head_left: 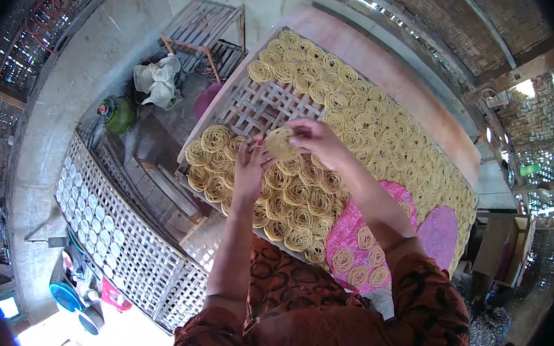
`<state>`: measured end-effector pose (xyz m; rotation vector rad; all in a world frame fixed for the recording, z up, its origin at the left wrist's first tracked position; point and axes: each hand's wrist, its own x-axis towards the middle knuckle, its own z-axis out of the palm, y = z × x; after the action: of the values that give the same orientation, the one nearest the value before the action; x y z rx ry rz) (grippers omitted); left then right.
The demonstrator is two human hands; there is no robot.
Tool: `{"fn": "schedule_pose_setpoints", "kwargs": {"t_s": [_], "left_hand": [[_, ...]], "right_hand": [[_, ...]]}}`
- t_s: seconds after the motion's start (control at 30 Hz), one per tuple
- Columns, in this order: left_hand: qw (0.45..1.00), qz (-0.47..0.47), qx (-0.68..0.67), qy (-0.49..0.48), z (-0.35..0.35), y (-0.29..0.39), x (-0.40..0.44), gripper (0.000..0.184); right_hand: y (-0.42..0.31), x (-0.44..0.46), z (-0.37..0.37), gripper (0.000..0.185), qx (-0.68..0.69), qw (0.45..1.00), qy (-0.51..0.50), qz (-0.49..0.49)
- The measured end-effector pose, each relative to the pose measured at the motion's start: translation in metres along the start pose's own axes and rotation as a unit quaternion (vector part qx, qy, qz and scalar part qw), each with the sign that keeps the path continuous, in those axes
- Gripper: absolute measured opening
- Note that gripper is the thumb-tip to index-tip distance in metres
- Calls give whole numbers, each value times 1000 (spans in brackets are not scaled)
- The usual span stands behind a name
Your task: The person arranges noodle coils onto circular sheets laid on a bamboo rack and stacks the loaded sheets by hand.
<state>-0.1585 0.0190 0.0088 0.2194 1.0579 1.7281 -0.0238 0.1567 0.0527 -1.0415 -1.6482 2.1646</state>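
Note:
A round yellow coil of noodle-like strands (280, 145) is held up above the woven tray, between my two hands. My right hand (315, 142) pinches its right edge with thumb and fingers. The fingers of my left hand (251, 166) close at its left edge, where a small spot of red shows. Beneath my hands lies a large woven bamboo tray (255, 106), its lattice bare around the upper left. Rows of similar coils (377, 126) cover much of it. A pink round sheet (340, 233) bearing several coils rests near my right forearm.
Another pink round sheet (438, 235) lies on the coils at right. To the left leans a lattice rack (136, 249) with pale discs (88, 210). A green gas cylinder (118, 118), a slatted bamboo stand (203, 24) and a white sack (158, 80) stand along the wall.

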Motion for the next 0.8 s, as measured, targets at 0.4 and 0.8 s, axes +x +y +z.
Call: {"fn": "schedule_pose_setpoints", "kwargs": {"t_s": [0.4,0.8], "left_hand": [[986,4,163,-15,-35,-24,-37,31],[601,291,647,-368,16,-151,-160,31]], "right_hand": [[70,15,-58,29,-252,957,141,-21],[116,-229,-94,33,-494,868,26,47]]}}
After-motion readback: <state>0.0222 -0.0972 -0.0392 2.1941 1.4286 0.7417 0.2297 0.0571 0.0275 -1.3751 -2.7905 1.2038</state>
